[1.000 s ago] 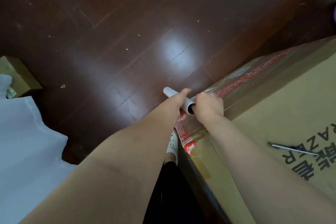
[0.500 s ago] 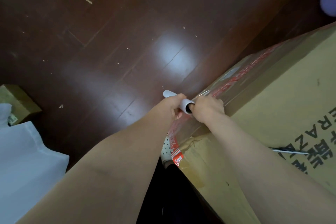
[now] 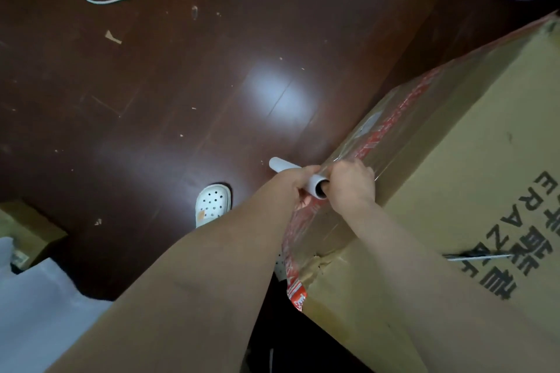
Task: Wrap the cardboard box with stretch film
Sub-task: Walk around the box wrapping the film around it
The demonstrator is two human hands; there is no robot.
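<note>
1. I see the stretch film roll (image 3: 291,173) pointing up-left, away from the cardboard box (image 3: 472,179), beside its side edge.
2. My left hand (image 3: 298,183) and right hand (image 3: 351,185) both grip the roll.
3. Open floor (image 3: 151,100) lies to the left.

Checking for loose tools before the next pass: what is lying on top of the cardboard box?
On the cardboard box, a thin metallic tool lies across the printed lettering. The right forearm covers its near end, so what kind of tool it is cannot be told. Nothing else shows on top.
</note>
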